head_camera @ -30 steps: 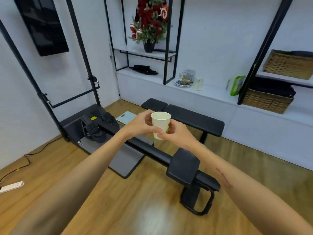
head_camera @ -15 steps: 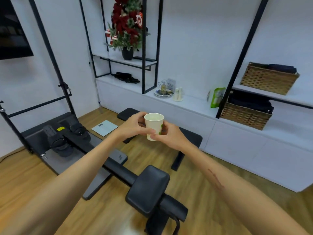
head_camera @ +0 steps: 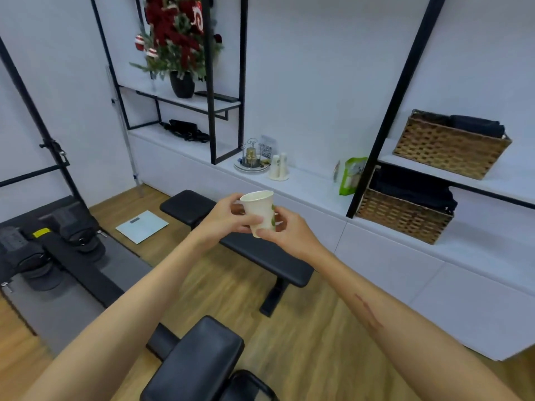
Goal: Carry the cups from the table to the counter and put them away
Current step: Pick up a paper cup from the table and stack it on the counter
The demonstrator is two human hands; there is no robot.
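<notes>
I hold a white paper cup [head_camera: 258, 206] with a green print upright in front of me, above a black bench. My left hand [head_camera: 224, 219] grips its left side and my right hand [head_camera: 289, 231] grips its lower right side. Ahead runs a long white counter [head_camera: 312, 186] along the wall. On it stands a short stack of upside-down paper cups [head_camera: 278, 167] beside a round tray [head_camera: 251, 167] with a small brass object.
A black padded bench [head_camera: 260, 253] lies between me and the counter. A rowing machine [head_camera: 58, 250] and its seat [head_camera: 199, 360] sit at the left and below. A scale [head_camera: 142, 226] lies on the wood floor. Wicker baskets [head_camera: 405, 215], a green bag [head_camera: 351, 175] and black shelf posts [head_camera: 388, 111] occupy the counter.
The view has moved forward and to the right, so the counter and the cup stack appear closer. Both hands keep their hold on the cup, which now tilts slightly.
</notes>
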